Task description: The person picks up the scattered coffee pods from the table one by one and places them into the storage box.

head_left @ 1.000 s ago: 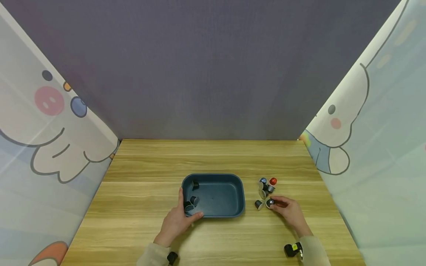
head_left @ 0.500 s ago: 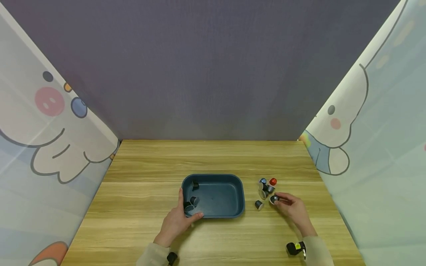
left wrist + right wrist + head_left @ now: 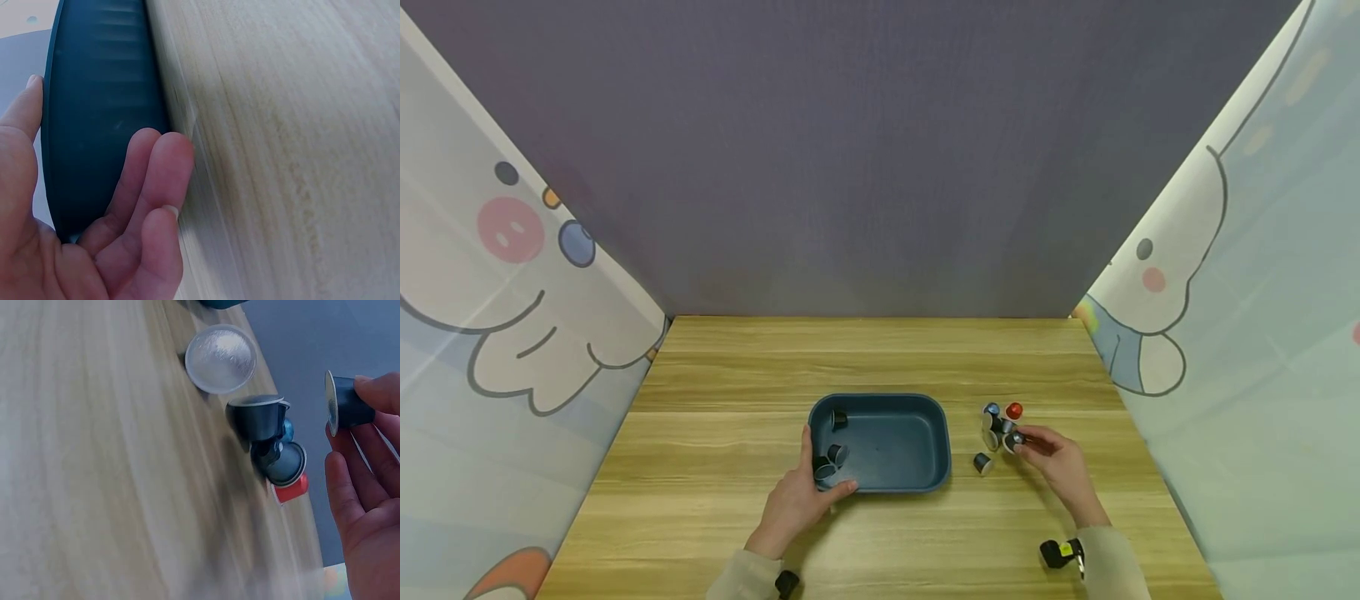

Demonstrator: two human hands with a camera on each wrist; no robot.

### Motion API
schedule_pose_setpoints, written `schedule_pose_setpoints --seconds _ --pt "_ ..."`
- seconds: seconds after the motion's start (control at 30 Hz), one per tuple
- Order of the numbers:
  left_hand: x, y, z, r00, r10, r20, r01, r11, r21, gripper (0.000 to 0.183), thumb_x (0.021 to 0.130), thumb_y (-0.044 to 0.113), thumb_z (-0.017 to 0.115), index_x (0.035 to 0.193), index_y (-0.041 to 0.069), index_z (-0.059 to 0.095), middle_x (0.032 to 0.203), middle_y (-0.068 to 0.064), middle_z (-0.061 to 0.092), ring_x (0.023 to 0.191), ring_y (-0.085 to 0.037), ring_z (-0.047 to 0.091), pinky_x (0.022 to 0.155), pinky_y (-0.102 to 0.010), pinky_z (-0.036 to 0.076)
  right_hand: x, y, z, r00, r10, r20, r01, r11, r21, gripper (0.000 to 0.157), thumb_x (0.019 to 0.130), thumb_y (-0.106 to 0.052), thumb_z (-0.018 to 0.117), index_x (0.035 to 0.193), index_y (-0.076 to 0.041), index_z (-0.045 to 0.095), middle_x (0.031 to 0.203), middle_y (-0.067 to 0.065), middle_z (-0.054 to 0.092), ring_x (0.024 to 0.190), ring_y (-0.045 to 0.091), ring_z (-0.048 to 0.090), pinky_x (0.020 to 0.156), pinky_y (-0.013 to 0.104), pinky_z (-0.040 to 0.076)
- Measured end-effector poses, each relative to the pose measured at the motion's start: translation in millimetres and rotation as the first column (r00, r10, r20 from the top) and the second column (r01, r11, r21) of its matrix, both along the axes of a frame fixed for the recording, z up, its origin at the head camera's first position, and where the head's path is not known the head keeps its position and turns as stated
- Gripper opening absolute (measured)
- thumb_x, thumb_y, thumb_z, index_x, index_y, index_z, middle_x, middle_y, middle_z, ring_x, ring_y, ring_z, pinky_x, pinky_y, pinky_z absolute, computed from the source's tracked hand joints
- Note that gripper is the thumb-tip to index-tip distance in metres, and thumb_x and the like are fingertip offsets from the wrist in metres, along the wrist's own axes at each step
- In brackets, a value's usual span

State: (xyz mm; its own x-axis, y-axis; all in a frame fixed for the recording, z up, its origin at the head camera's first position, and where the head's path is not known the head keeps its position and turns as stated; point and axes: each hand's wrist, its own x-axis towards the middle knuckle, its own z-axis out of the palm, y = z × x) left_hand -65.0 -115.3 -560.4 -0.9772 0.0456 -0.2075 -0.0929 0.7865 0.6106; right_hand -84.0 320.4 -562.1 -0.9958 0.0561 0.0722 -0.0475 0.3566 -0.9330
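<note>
My left hand [image 3: 799, 502] grips the near left corner of a dark teal tray [image 3: 942, 467], thumb along the front rim and a finger along the left side. In the left wrist view, several curled fingers [image 3: 167, 169] lie at the tray's outer wall. The tray's left part holds several dark coffee capsules [image 3: 838, 418]. My right hand [image 3: 1063, 467] pinches a dark coffee capsule [image 3: 353, 400] between thumb and fingers, its foil lid facing left in the right wrist view. In the head view it overlaps the edge of a group of capsules right of the tray.
That group includes a red capsule [image 3: 1014, 410], a blue capsule [image 3: 992, 408] and several dark or grey ones. One dark capsule [image 3: 982, 463] lies apart, nearer the tray. A dark grey panel [image 3: 880, 167] stands behind the wooden table [image 3: 715, 375], with cartoon-printed sheets at both sides.
My right hand first draws the pinched capsule right, away from the lone capsule, then moves it back toward the group. My left hand and the tray stay put.
</note>
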Motion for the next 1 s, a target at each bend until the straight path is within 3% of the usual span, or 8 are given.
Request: schedule_pose_setpoints --seconds 0.4,0.63,0.87,1.0 --pt "1.5 0 1.8 1.000 0.002 -0.003 -0.002 1.000 0.011 0.128 0.076 0.067 0.074 0.161 0.012 -0.004 0.058 -0.005 0.049 0.049 -0.019 0.046 0.045 -0.035 0.032 -14.1 -14 11.9 0.997 0.063 -0.045 -0.064 0.997 -0.032 0.032 0.088 -0.001 0.075 0.118 0.008 0.068 0.119 0.027 0.063 0.098 0.003 0.065 0.082 0.019 0.051" --pt "1.3 -1 0.1 1.000 0.000 -0.001 0.000 1.000 0.003 0.129 0.075 0.068 0.074 0.161 0.012 -0.004 0.062 -0.006 0.052 0.052 -0.019 0.048 0.046 -0.036 0.034 -23.5 -25 18.9 0.986 0.126 -0.113 -0.133 0.990 -0.052 0.029 0.087 0.002 0.075 0.114 0.008 0.069 0.114 0.028 0.062 0.097 0.006 0.066 0.081 0.020 0.052" --pt "0.9 -1 -1.0 1.000 -0.001 -0.011 0.001 1.000 0.000 0.129 0.075 0.068 0.075 0.161 0.011 -0.003 0.064 -0.007 0.053 0.053 -0.019 0.048 0.048 -0.036 0.035 -27.0 -49 60.4 0.980 0.183 -0.074 -0.179 0.982 0.056 0.029 0.088 0.002 0.074 0.116 0.010 0.068 0.115 0.024 0.066 0.100 0.021 0.068 0.083 0.025 0.053" --pt "0.4 -1 -0.9 1.000 -0.004 -0.018 0.004 1.000 -0.005 0.129 0.075 0.068 0.075 0.161 0.010 -0.002 0.064 -0.007 0.054 0.054 -0.019 0.049 0.048 -0.036 0.035 -32.0 -59 71.5 0.975 0.214 -0.065 -0.210 0.976 0.063 0.030 0.089 0.001 0.073 0.117 0.008 0.068 0.115 0.022 0.066 0.101 0.035 0.066 0.080 0.030 0.054"
